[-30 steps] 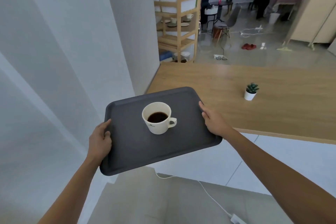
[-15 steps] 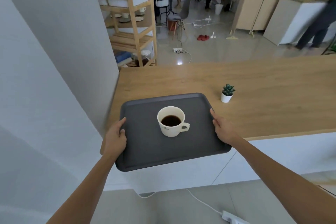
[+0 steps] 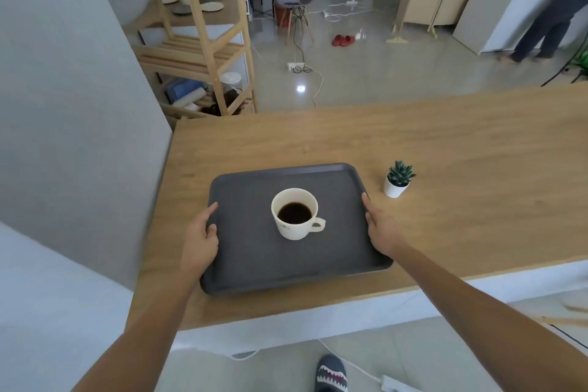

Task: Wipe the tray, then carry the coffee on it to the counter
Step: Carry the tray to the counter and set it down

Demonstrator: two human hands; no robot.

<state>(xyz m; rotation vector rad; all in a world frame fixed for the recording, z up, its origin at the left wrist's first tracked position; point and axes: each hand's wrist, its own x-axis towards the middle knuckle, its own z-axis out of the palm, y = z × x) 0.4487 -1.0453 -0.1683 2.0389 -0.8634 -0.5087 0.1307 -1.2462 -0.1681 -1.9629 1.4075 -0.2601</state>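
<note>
Left hand (image 3: 199,243) gripping the tray (image 3: 254,261) at its 9 o'clock edge, thumb on the rim. Tray over the wooden counter (image 3: 477,169); can't tell if it's resting flat or just above. Cup (image 3: 296,214) of coffee upright at tray centre, handle toward 3 o'clock. Right hand (image 3: 381,227) gripping the 3 o'clock edge. Small potted plant (image 3: 397,179) on the counter at 2 o'clock, just beside the tray, not touching.

small dark mark on the white cup (image 3: 294,213) — too tiny to read, no other text
</note>
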